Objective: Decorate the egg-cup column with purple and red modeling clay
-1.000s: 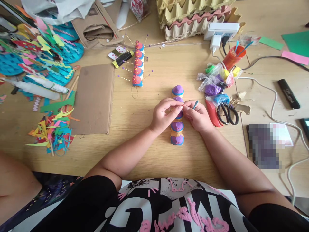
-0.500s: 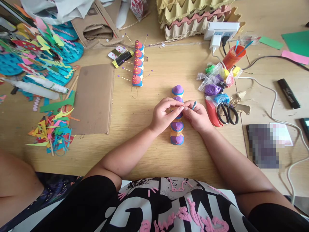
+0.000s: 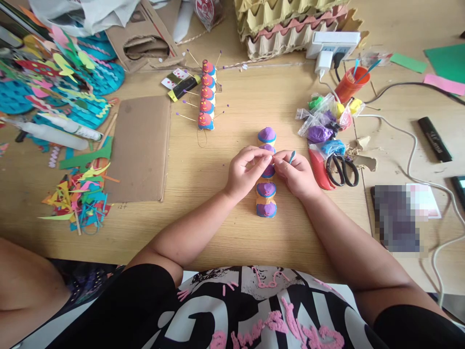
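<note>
My left hand (image 3: 250, 169) has its thumb and forefinger pinched over the middle of a purple-topped egg-carton strip (image 3: 266, 190). Its fingertips meet those of my right hand (image 3: 296, 174), around a tiny reddish bit too small to make out. A blue clay tool (image 3: 292, 156) is tucked in my right hand, its flat tip sticking up. The strip lies lengthwise on the table, with purple domes, blue rims and yellowish gaps; my fingers cover part of its middle. Farther back stands a finished-looking caterpillar (image 3: 206, 99) with red faces and purple-tipped sticks.
Bagged coloured clay (image 3: 319, 131), black-handled scissors (image 3: 342, 170) and an orange cup (image 3: 350, 87) are to the right. Left lie a cardboard sheet (image 3: 140, 150) and paper scraps (image 3: 83, 198). Egg trays (image 3: 290, 29) and a power strip (image 3: 334, 43) are at the back. Another person's limb shows lower left.
Both hands have shifted very slightly left, still pinching together over the strip. The fingertips have parted a little, and a reddish bit shows between them. The strip stays put.
</note>
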Motion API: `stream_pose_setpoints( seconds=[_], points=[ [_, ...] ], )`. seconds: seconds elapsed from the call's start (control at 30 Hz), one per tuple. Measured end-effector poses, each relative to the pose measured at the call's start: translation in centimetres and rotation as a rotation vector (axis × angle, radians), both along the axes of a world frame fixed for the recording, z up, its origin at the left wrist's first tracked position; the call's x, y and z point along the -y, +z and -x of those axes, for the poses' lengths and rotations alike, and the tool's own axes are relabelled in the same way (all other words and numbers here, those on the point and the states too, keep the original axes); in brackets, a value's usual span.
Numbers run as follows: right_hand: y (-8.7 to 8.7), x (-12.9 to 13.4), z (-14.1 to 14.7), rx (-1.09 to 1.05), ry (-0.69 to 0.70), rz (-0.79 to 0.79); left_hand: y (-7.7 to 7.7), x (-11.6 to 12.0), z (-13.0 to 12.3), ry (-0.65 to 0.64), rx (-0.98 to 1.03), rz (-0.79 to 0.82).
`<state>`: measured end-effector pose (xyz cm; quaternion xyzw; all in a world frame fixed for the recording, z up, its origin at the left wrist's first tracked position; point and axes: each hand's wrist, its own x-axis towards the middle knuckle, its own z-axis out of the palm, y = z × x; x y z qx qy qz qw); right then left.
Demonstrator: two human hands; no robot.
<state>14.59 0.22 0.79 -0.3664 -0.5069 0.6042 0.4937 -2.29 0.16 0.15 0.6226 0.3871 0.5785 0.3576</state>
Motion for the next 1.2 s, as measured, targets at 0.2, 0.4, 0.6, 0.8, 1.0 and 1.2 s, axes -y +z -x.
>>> stream_pose_setpoints(
  seconds=[0.2, 0.4, 0.6, 0.8, 1.0, 1.2],
  points=[
    [0.39, 0.04, 0.07, 0.001, 0.003, -0.006, 0.16, 0.05, -0.25, 0.022, -0.026, -0.05],
    [0.37, 0.11, 0.08, -0.013, 0.012, -0.015, 0.13, -0.04, -0.13, 0.025, -0.05, -0.05],
    [-0.22, 0.07, -0.18, 0.002, 0.001, -0.01, 0.06, -0.03, -0.05, 0.031, -0.077, -0.016],
    [-0.32, 0.11, -0.24, -0.036, -0.011, 0.015, -0.07, 0.03, -0.08, 0.038, -0.06, -0.016],
    [-0.31, -0.02, -0.26, -0.078, -0.007, 0.057, -0.19, -0.02, -0.02, 0.036, -0.069, -0.018],
    [-0.52, -0.1, -0.27, -0.123, -0.023, 0.062, 0.07, 0.09, 0.03, 0.014, -0.08, -0.019]
  ],
)
